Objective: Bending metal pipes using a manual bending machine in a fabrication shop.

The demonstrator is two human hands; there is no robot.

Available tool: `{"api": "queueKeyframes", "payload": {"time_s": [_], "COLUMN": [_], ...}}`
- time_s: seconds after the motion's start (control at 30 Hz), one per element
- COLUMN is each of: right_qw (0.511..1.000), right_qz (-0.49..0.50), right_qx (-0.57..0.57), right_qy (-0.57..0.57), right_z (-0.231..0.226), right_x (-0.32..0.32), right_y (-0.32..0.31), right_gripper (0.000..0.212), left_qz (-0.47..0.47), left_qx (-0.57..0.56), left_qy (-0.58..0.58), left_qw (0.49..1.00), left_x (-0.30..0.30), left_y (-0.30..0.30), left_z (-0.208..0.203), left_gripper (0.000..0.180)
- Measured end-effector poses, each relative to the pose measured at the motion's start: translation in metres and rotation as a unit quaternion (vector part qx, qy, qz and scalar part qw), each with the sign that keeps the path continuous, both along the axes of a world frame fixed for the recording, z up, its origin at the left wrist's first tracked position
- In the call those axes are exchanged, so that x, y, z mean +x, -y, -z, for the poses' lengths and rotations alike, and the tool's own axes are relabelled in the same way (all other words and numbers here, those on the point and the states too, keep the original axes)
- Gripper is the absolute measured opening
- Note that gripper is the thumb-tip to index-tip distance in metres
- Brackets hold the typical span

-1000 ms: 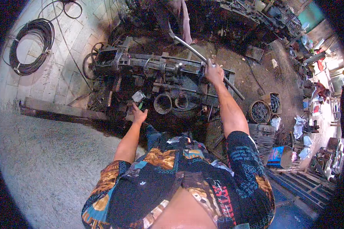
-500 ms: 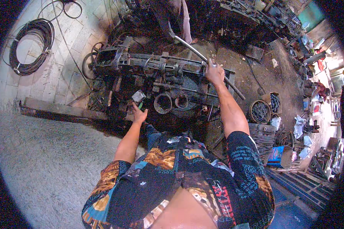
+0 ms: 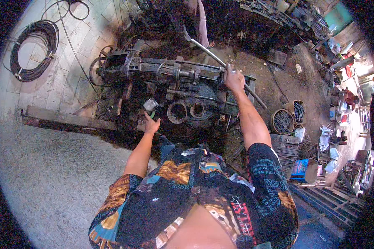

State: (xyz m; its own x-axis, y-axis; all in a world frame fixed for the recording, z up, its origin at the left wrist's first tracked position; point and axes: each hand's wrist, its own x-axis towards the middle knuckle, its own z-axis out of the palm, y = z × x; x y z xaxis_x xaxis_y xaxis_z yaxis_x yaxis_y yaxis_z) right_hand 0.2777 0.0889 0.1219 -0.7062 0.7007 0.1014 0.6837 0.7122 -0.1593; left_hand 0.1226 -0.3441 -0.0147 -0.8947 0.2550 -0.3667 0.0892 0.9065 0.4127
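Note:
My right hand (image 3: 234, 79) is closed round a long metal rod (image 3: 207, 51), which slants across the right end of a dark, greasy machine (image 3: 160, 68). The rod's bright part points far left, and its dull end (image 3: 257, 97) comes out on the near right. On the machine's near side, my left hand (image 3: 150, 124) has its thumb and fingers about a slim green handle (image 3: 153, 114). What that handle belongs to is hard to make out. Just beyond it sits a pale metal block (image 3: 151, 103). Two round metal cups (image 3: 177, 112) stand to the right of that hand.
A coil of black cable (image 3: 34, 50) lies on the tiled floor at left. A long beam (image 3: 70, 119) runs along the floor edge. At right are baskets of metal pieces (image 3: 283, 121) and a blue box (image 3: 302, 170). Another person's legs (image 3: 199, 23) show beyond the machine.

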Motion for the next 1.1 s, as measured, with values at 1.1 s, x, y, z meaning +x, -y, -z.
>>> {"api": "queueKeyframes", "payload": {"time_s": [1.1], "right_qw": [0.991], "right_qz": [0.007], "right_qx": [0.111], "right_qy": [-0.079], "right_z": [0.028], "right_x": [0.018], "right_y": [-0.016], "right_gripper": [0.048], "left_qz": [-0.029], "left_qx": [0.014], "left_qy": [0.082], "left_qw": [0.996], "left_x": [0.007], "left_y": [-0.008], "left_z": [-0.033], "left_gripper": [0.107]}}
